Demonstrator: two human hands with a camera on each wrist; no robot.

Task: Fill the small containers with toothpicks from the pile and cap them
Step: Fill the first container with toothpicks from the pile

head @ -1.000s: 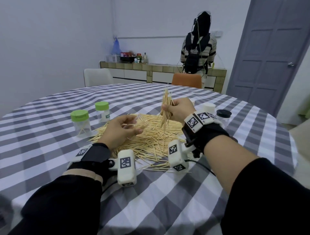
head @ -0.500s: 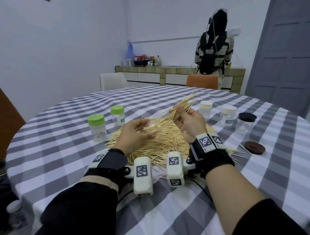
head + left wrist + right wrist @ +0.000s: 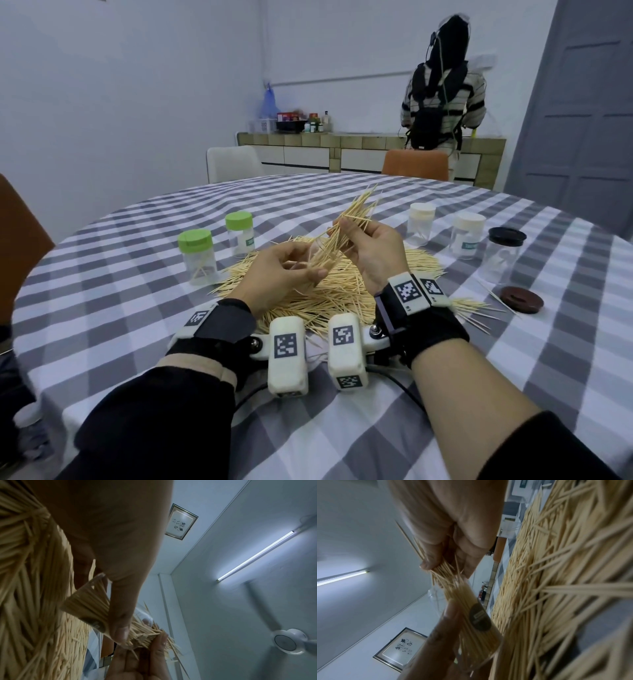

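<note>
From the head camera, the left hand (image 3: 274, 270) grips a clear container (image 3: 317, 260) above the toothpick pile (image 3: 342, 291), while the right hand (image 3: 373, 253) pinches a toothpick bundle (image 3: 352, 219) entering its mouth. The left wrist view shows the thumb (image 3: 120, 615) pressed against the packed container. The right wrist view shows fingers (image 3: 428, 555) curled round the bundle.

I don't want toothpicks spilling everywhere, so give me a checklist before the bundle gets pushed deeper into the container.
1. Left hand grips the clear container: ok.
2. Right hand pinches the toothpick bundle: ok.
3. Bundle's lower ends inside the container mouth: ok.
4. Bundle ends aligned: not ok, the tops fan out.
5. Room left in the container: cannot tell.
6. Loose brown lid within reach on the table: ok.
</note>
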